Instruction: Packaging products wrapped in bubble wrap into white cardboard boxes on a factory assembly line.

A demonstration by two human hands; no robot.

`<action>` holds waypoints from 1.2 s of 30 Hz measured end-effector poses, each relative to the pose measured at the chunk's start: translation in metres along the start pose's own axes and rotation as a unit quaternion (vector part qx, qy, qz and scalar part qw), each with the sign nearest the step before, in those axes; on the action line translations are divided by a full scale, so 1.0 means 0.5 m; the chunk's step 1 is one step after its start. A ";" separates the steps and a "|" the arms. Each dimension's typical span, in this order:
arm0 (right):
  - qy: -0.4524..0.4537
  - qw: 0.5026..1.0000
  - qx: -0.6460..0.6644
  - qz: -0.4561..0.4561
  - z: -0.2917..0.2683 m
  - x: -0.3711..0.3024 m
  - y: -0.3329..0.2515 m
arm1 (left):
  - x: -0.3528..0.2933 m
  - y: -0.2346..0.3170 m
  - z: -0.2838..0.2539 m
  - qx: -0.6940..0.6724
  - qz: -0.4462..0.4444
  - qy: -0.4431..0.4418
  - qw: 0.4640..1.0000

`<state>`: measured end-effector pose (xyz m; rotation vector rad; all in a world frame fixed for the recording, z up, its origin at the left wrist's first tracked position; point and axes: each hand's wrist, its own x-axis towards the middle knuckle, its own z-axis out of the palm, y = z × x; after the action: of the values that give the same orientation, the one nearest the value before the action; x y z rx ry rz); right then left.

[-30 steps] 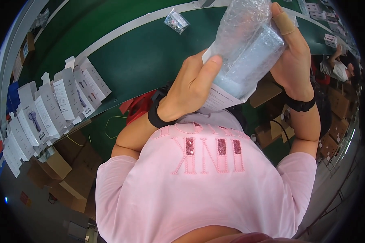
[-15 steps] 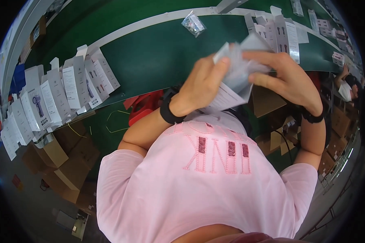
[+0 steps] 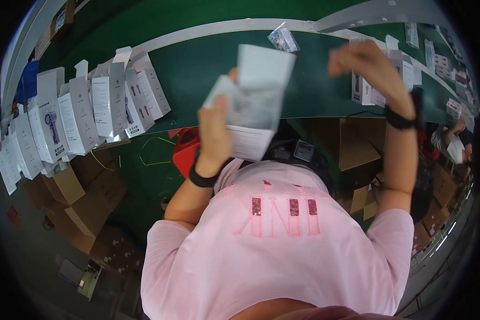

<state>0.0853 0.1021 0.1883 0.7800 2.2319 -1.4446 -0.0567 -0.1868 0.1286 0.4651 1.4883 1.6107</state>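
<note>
My left hand (image 3: 216, 130) is closed around a white carton (image 3: 250, 143), tilted above the near edge of the green table. The carton's top flap (image 3: 266, 65) stands open, and something pale or clear shows at its mouth, too blurred to name. My right hand (image 3: 357, 61) is raised over the right part of the table, apart from the carton. Its fingers are curled in, slightly blurred, with nothing visible in them. Just beyond the carton lies a clear plastic bag of small parts (image 3: 284, 38). White printed cartons (image 3: 364, 90) stand close by my right hand.
A row of open-topped white cartons (image 3: 109, 101) lines the table's left side. Below the table are a red plastic container (image 3: 185, 151) and brown cardboard boxes (image 3: 357, 149). A pale metal rail (image 3: 197, 33) crosses the table's far side. Another person (image 3: 456, 138) is at far right.
My right hand has left the carton and moved up and right toward the standing cartons. My left hand keeps the carton, now further left, with its flap upright.
</note>
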 end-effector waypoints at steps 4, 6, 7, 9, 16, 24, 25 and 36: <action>0.340 0.921 -0.162 0.101 0.139 0.273 0.313 | 0.004 0.012 -0.055 -0.034 -0.005 0.131 0.991; 0.352 0.904 -0.210 0.118 0.210 0.341 0.331 | -0.004 0.007 -0.074 -0.006 0.002 0.128 0.992; 0.338 0.920 -0.178 0.089 0.232 0.357 0.339 | -0.004 0.008 -0.082 0.020 0.007 0.109 0.994; 0.351 0.926 -0.131 0.052 0.250 0.362 0.342 | 0.002 0.007 -0.077 0.021 0.011 0.102 0.995; 0.247 0.909 0.202 -0.268 0.060 0.086 -0.079 | 0.016 0.043 -0.031 0.019 0.018 0.039 0.999; -0.104 0.977 0.062 -0.178 0.050 -0.097 -0.264 | -0.011 0.090 0.042 0.032 0.100 -0.154 0.982; -0.107 0.983 -0.037 -0.142 0.040 -0.114 -0.271 | -0.014 0.088 0.049 -0.006 0.065 -0.147 0.987; 0.037 0.936 -0.332 -0.110 0.066 -0.143 -0.281 | -0.026 0.077 0.093 -0.065 0.039 -0.153 0.985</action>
<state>0.0530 0.0090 0.3158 0.3659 2.6815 -0.6417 -0.0271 -0.1651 0.1784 0.6703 1.1410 1.6042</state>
